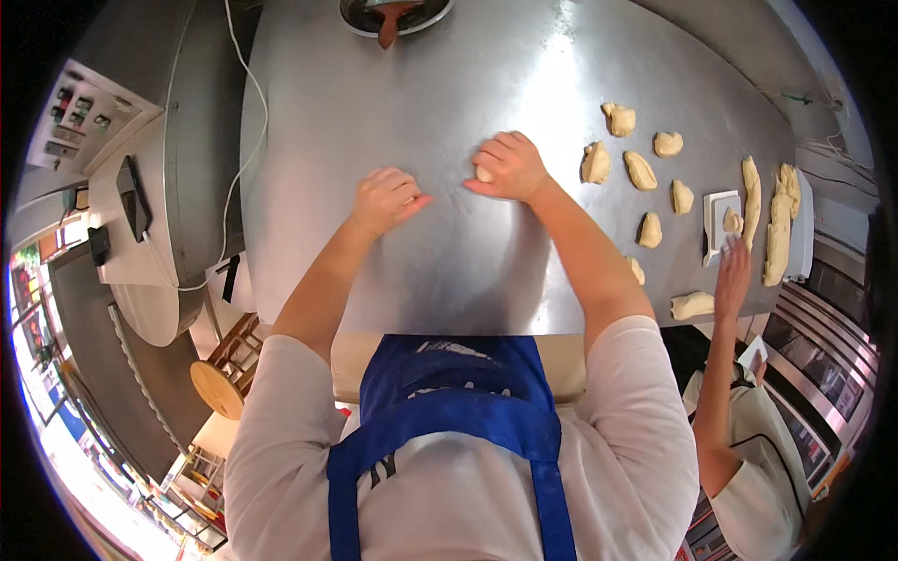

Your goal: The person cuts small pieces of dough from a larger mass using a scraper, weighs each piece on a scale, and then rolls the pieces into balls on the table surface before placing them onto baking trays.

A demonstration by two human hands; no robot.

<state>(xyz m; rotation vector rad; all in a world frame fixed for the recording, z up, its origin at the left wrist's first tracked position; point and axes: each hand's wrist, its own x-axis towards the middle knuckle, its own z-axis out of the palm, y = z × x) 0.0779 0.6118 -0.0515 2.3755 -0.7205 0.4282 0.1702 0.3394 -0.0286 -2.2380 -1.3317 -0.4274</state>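
Note:
Over the steel worktable point(402, 103), my right hand point(510, 166) curls round a small piece of dough point(483, 174), part of which shows between thumb and fingers. My left hand point(386, 200) is a short way to the left, its fingers bent inward and pressed to the tabletop; whatever lies under its palm is hidden. The two hands are apart, thumbs facing each other. Several loose dough pieces point(641, 171) lie to the right of my right hand.
At far right, a co-worker's hand point(734, 271) reaches to a dough lump on a white scale point(714, 224). Long dough strips point(778, 229) lie beyond it. A bowl point(440, 13) with a brown implement stands at the back edge. A white cable point(265, 103) hangs along the table's left side.

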